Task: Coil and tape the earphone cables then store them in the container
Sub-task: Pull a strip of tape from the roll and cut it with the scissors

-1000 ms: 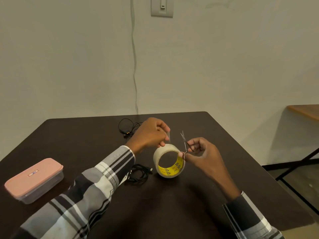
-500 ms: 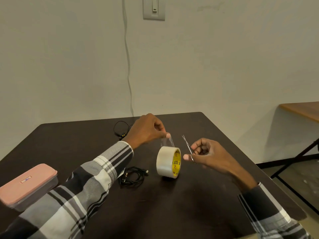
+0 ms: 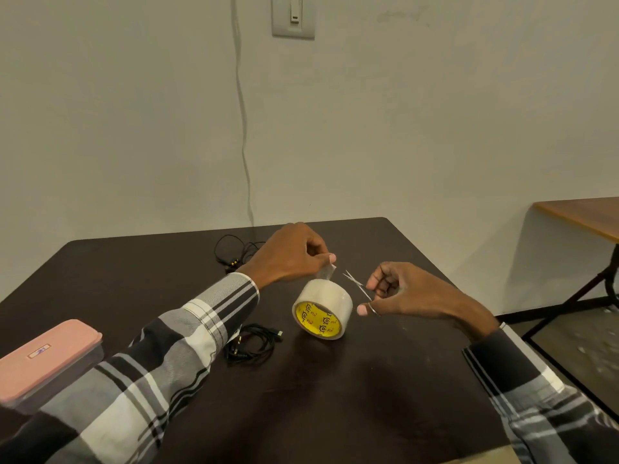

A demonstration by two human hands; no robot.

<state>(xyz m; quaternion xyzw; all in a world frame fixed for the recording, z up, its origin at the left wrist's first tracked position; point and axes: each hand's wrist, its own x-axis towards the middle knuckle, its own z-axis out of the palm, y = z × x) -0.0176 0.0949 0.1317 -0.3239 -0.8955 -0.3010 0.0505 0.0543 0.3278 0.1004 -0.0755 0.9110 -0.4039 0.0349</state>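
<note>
A roll of clear tape (image 3: pixel 323 308) with a yellow core stands on edge on the dark table (image 3: pixel 335 396). My left hand (image 3: pixel 291 254) pinches the pulled-up free end of the tape just above the roll. My right hand (image 3: pixel 402 291) grips small metal scissors (image 3: pixel 356 284), blades open and pointing toward the tape strip. A coiled black earphone cable (image 3: pixel 256 343) lies left of the roll, by my left sleeve. Another black earphone cable (image 3: pixel 234 252) lies loose at the table's far side. The container (image 3: pixel 43 360), clear with a pink lid, sits closed at the left edge.
A light wall stands close behind the table, with a switch plate (image 3: pixel 293 16) and a thin cord (image 3: pixel 243 128) hanging down. At the right is a wooden table (image 3: pixel 586 216) with black legs, and a gap of floor lies between the tables.
The roll has turned so its yellow core faces me. My left hand has lifted the tape end higher, and my right hand with the scissors has drawn slightly away to the right.
</note>
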